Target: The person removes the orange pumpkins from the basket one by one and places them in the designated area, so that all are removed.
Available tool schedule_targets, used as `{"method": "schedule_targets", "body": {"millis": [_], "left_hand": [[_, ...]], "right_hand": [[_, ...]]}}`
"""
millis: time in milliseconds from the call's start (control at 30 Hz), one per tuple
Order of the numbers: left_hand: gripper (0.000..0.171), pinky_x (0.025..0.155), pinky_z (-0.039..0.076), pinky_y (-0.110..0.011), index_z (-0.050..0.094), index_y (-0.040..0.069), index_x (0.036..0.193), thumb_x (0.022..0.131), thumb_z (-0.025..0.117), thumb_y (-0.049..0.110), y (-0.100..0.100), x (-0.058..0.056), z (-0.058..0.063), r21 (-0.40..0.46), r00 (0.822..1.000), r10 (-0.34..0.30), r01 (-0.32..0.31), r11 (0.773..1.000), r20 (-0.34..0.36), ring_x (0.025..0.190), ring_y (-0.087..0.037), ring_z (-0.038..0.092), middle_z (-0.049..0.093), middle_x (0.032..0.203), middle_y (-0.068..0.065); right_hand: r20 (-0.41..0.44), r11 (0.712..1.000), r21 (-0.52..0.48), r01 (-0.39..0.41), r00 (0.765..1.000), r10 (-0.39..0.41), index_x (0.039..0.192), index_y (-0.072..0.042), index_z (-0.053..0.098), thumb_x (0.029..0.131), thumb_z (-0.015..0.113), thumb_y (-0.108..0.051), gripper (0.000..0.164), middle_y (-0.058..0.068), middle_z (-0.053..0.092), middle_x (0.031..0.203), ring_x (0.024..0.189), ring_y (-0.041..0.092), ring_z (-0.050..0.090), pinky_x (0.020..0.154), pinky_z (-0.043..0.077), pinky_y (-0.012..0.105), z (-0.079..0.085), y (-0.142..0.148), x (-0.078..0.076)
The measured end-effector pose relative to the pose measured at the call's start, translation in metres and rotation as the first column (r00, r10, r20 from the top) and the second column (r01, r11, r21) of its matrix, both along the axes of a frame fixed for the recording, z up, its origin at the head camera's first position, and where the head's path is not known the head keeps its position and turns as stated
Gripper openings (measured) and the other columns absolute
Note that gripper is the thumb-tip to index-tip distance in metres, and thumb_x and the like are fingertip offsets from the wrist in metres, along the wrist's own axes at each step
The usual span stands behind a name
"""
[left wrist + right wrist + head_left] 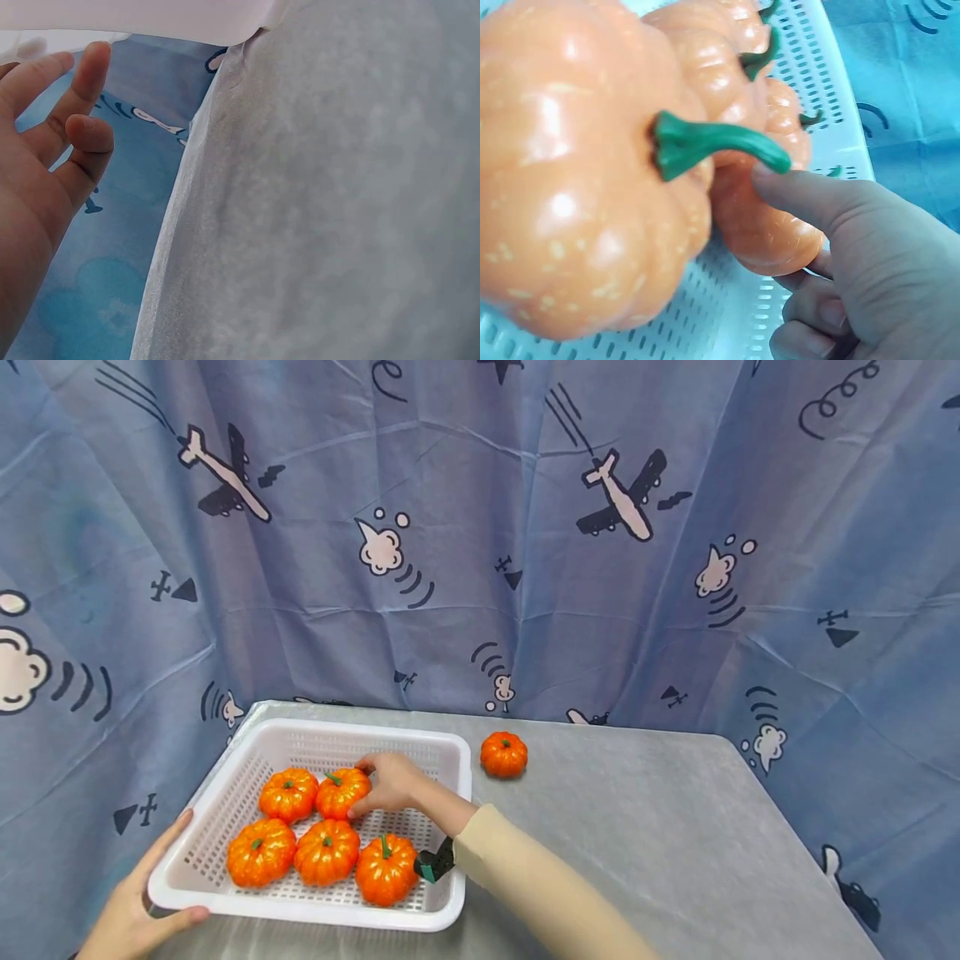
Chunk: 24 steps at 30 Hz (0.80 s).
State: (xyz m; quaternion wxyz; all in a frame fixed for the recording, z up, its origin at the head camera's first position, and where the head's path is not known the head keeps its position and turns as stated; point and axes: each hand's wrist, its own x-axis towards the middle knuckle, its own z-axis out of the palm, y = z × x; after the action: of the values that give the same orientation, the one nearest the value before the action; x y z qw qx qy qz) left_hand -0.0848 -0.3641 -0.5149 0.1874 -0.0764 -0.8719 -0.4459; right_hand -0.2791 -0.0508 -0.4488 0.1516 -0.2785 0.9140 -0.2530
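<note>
My right hand point(392, 783) reaches into a white plastic basket point(300, 922) and holds a small orange pumpkin point(342, 793) by its right side. In the right wrist view the thumb lies on that pumpkin point(761, 225), with the other fingers bent around its far lower side. Several similar pumpkins sit in the basket, among them one with a long green stem point(386, 870) close below my right wrist. At the basket's front left corner is my left hand point(133, 910), its index finger along the left wall and its thumb at the front wall, fingers extended or lightly bent.
One more orange pumpkin point(504, 754) stands on the grey table point(637, 852), just right of the basket's back corner. A blue patterned curtain point(465, 568) hangs behind the table and along its sides. The table's left edge runs close beside the basket.
</note>
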Motion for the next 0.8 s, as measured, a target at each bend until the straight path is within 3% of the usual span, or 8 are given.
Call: {"method": "schedule_targets", "body": {"millis": [267,467,700,800], "left_hand": [[0.125,0.086,0.029,-0.004,0.028,0.017,0.170,0.065,0.093,-0.006,-0.001,0.000,-0.002,-0.015,1.000,0.013,-0.013,1.000,0.014,0.110,0.018,0.046,0.035,0.146,0.045],[0.124,0.085,0.032,-0.003,0.028,0.017,0.170,0.067,0.092,-0.007,-0.002,-0.001,-0.002,-0.019,0.999,0.016,-0.016,1.000,0.027,0.107,0.016,0.049,0.035,0.143,0.046],[0.122,0.081,0.035,-0.004,0.022,0.023,0.171,0.074,0.092,-0.003,-0.003,0.000,-0.002,-0.027,0.992,0.040,-0.037,0.999,0.123,0.103,0.014,0.050,0.032,0.135,0.049],[0.122,0.081,0.035,-0.004,0.022,0.023,0.171,0.075,0.092,-0.002,-0.003,-0.001,-0.001,-0.034,0.991,0.043,-0.039,0.999,0.129,0.104,0.014,0.050,0.031,0.135,0.049]], "right_hand": [[-0.010,1.000,-0.022,-0.010,1.000,0.009,0.141,-0.009,0.067,0.081,0.093,-0.040,0.072,0.002,0.071,0.133,0.122,0.015,0.064,0.105,0.050,0.027,0.005,0.004,-0.001],[-0.037,0.996,-0.093,0.006,0.999,-0.010,0.145,-0.009,0.064,0.082,0.092,-0.038,0.075,0.004,0.070,0.136,0.128,0.020,0.062,0.109,0.048,0.031,0.010,0.005,-0.002],[-0.081,0.986,-0.169,0.001,0.997,-0.015,0.144,-0.010,0.065,0.082,0.091,-0.038,0.074,0.003,0.071,0.134,0.130,0.023,0.063,0.109,0.048,0.031,0.018,0.009,0.002],[-0.086,0.981,-0.196,-0.005,0.996,-0.012,0.144,-0.011,0.065,0.082,0.091,-0.039,0.073,0.003,0.071,0.134,0.129,0.023,0.063,0.108,0.049,0.032,0.024,0.012,0.006]]}}
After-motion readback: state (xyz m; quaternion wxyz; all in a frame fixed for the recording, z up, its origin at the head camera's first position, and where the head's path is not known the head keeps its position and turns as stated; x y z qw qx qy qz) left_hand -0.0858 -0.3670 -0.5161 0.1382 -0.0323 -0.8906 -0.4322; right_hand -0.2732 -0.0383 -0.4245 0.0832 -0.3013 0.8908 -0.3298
